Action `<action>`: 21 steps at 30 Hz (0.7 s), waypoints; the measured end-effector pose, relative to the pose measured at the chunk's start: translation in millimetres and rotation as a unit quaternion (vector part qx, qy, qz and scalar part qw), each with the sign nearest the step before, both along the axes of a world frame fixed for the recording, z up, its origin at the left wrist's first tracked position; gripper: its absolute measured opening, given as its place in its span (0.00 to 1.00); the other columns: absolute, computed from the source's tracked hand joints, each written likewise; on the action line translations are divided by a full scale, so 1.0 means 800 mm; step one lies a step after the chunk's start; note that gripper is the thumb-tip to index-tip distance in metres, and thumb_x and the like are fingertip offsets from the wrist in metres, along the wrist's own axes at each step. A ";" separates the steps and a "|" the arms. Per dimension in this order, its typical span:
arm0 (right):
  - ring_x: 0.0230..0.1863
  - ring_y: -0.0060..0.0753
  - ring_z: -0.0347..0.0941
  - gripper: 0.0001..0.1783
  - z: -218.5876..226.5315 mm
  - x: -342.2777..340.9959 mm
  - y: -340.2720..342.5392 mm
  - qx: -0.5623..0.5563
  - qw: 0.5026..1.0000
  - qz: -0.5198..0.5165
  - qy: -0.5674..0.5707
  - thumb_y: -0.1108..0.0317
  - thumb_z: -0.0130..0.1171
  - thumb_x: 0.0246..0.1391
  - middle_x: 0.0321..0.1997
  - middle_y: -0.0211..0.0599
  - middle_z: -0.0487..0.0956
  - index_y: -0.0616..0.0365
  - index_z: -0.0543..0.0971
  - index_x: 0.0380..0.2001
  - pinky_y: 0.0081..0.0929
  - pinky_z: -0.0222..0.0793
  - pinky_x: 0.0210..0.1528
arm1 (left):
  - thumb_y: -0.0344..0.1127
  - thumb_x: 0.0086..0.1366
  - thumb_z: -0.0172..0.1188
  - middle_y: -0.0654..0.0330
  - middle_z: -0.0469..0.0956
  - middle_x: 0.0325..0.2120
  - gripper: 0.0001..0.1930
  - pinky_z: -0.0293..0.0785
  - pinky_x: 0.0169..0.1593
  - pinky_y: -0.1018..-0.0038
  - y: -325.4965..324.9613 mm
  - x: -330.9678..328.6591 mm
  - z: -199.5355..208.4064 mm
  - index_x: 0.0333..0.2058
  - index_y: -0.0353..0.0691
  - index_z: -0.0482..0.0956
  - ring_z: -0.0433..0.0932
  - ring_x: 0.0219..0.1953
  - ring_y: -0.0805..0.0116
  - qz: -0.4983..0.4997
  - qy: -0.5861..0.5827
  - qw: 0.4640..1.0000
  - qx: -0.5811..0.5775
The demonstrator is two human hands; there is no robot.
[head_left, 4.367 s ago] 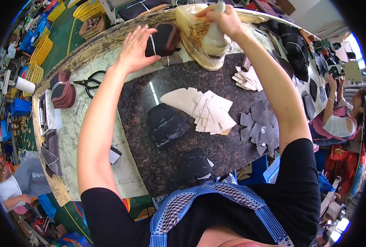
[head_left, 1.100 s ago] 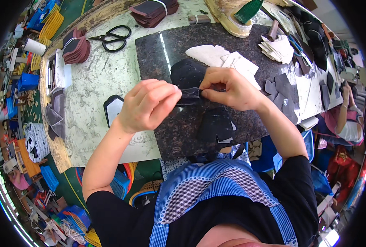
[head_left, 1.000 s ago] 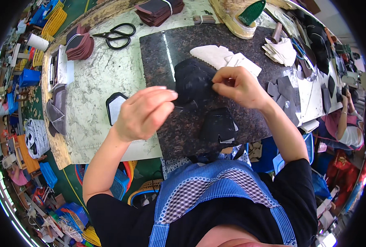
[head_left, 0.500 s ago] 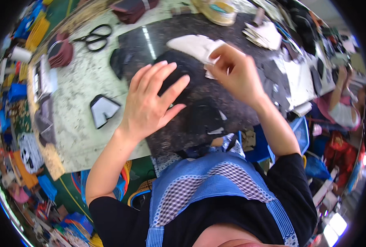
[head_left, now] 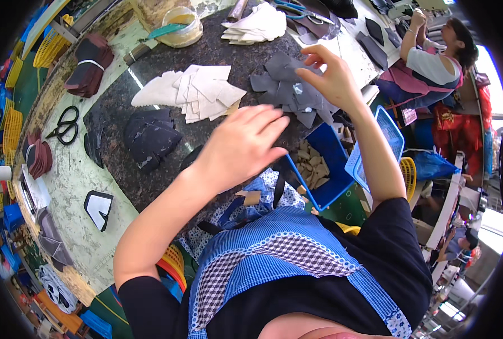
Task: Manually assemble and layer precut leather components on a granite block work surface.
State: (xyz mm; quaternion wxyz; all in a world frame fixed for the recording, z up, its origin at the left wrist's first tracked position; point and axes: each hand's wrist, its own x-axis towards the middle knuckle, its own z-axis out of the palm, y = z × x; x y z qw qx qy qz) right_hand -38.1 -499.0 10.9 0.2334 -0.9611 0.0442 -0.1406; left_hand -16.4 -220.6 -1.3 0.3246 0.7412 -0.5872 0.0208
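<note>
**Two bare hands are spreading their fingers over a busy bench**

The left hand (head_left: pixel 237 141) is hanging palm down over the near edge of a dark, speckled stone slab (head_left: pixel 115 169). Its fingers are lying close together and stretching out, and its thumb is sticking out to the side. The hand is hiding what is under its palm. A small black piece (head_left: pixel 190 158) is peeking out beside the wrist, and most of it is hiding too.

The right hand (head_left: pixel 330 76) is curving its fingers and leaving a wide gap before the thumb, with nothing showing in between. It is hanging at the right side of a messy pile of flat, dark grey pieces (head_left: pixel 288 85). I cannot tell if it is touching them.

The grey pile is lying on the slab's right part. To its left, thin white pieces (head_left: pixel 206 93) are fanning out over each other. A bumpy black bundle of pieces (head_left: pixel 152 138) is sitting nearer the person, on the left.

On the pale, stained bench (head_left: pixel 70 181), black-handled scissors (head_left: pixel 65 133) are lying left of the slab. Below the grey pile, a deep blue plastic bin (head_left: pixel 333 155) is holding tan scraps (head_left: pixel 312 168), and a light blue basket (head_left: pixel 395 135) is sitting beside it.
</note>
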 end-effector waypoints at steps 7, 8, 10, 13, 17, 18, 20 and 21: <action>0.37 0.22 0.76 0.29 -0.004 0.070 0.002 0.167 0.975 -0.015 0.148 0.58 0.71 0.53 0.37 0.33 0.83 0.63 0.78 0.54 0.22 0.70 0.42 | 0.55 0.60 0.66 0.45 0.71 0.58 0.36 0.65 0.66 0.58 -0.061 -0.010 -0.033 0.57 0.30 0.73 0.69 0.63 0.49 0.065 -0.065 0.994 0.057; 0.37 0.21 0.75 0.25 -0.003 0.076 -0.003 0.192 0.965 0.015 0.181 0.60 0.70 0.53 0.37 0.32 0.83 0.63 0.80 0.51 0.20 0.70 0.42 | 0.55 0.60 0.66 0.45 0.71 0.58 0.36 0.65 0.66 0.58 -0.062 -0.008 -0.034 0.57 0.30 0.73 0.69 0.63 0.49 0.064 -0.066 0.994 0.059; 0.37 0.19 0.74 0.20 0.005 0.085 -0.009 0.200 0.953 0.101 0.206 0.62 0.69 0.54 0.37 0.30 0.82 0.62 0.82 0.47 0.20 0.69 0.42 | 0.55 0.60 0.67 0.46 0.71 0.58 0.35 0.67 0.65 0.57 -0.059 -0.005 -0.034 0.56 0.31 0.73 0.69 0.62 0.49 0.061 -0.060 0.995 0.047; 0.39 0.18 0.73 0.12 0.006 0.090 -0.028 0.220 0.934 0.208 0.188 0.65 0.66 0.56 0.37 0.27 0.82 0.62 0.84 0.40 0.19 0.67 0.44 | 0.56 0.60 0.67 0.47 0.71 0.59 0.35 0.66 0.65 0.57 -0.059 0.002 -0.032 0.56 0.32 0.74 0.69 0.62 0.48 0.066 -0.025 0.996 0.054; 0.40 0.14 0.72 0.10 -0.026 0.072 -0.051 0.321 0.929 0.138 0.125 0.64 0.65 0.61 0.38 0.23 0.81 0.58 0.83 0.40 0.18 0.65 0.47 | 0.57 0.61 0.66 0.48 0.71 0.59 0.35 0.66 0.65 0.56 -0.062 0.006 -0.028 0.55 0.32 0.75 0.69 0.62 0.48 0.077 -0.016 0.995 0.061; 0.40 0.13 0.71 0.10 -0.034 0.063 -0.056 0.378 0.918 0.064 0.100 0.63 0.64 0.62 0.38 0.22 0.81 0.57 0.83 0.41 0.18 0.65 0.46 | 0.58 0.61 0.65 0.48 0.71 0.59 0.35 0.66 0.65 0.55 -0.063 0.006 -0.028 0.54 0.32 0.75 0.69 0.62 0.47 0.074 -0.018 0.996 0.057; 0.40 0.11 0.71 0.09 -0.040 0.053 -0.076 0.413 0.905 0.083 0.050 0.64 0.63 0.64 0.39 0.20 0.80 0.54 0.83 0.44 0.16 0.65 0.44 | 0.59 0.61 0.65 0.48 0.72 0.59 0.35 0.66 0.65 0.55 -0.064 0.006 -0.029 0.54 0.32 0.75 0.70 0.62 0.47 0.069 -0.021 0.996 0.052; 0.38 0.12 0.72 0.08 -0.036 0.049 -0.079 0.463 0.885 0.038 -0.017 0.64 0.64 0.63 0.38 0.21 0.81 0.54 0.83 0.43 0.15 0.66 0.41 | 0.59 0.61 0.65 0.47 0.72 0.59 0.35 0.66 0.65 0.55 -0.064 0.006 -0.029 0.54 0.31 0.76 0.70 0.62 0.47 0.067 -0.015 0.996 0.052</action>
